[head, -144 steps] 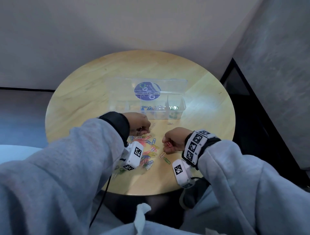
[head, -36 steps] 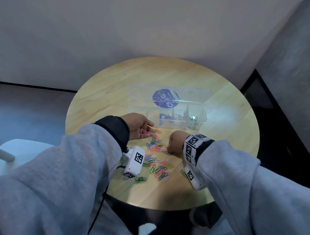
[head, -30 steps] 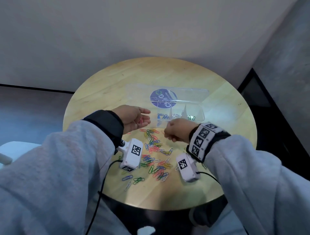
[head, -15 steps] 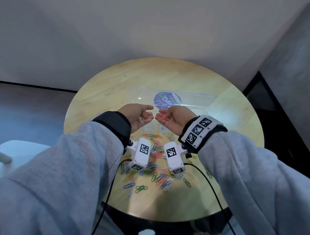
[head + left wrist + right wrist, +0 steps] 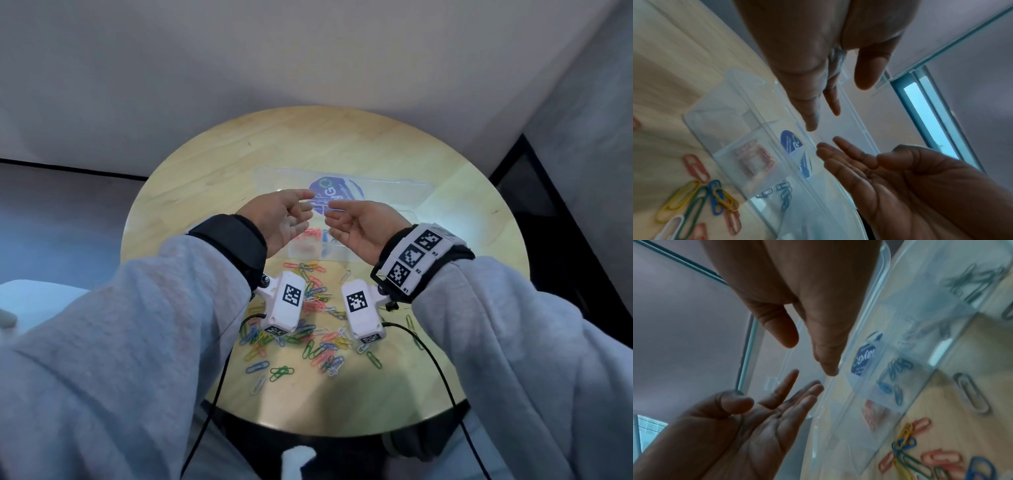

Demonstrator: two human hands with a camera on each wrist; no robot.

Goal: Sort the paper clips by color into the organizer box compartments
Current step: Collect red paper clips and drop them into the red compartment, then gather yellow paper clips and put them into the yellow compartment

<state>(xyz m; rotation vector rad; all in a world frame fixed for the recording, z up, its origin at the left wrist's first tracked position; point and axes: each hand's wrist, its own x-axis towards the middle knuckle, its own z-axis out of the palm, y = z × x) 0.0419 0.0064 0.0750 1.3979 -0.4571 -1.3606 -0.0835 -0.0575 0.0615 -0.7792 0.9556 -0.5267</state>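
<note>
Round wooden table (image 5: 212,171), my clear organizer box (image 5: 416,202) lying crosswise, red paper clips (image 5: 754,158) inside, left hand (image 5: 279,219) and right hand (image 5: 359,228) above it, fingers spread, empty.

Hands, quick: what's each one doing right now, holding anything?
Left hand: open, palm up, holding nothing.
Right hand: open, palm up, holding nothing.

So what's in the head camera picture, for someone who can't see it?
Two open, empty hands, left hand and right hand, hover palms-up over a clear box on a round wooden table. Colorful paper clips lie scattered nearer the person.
</note>
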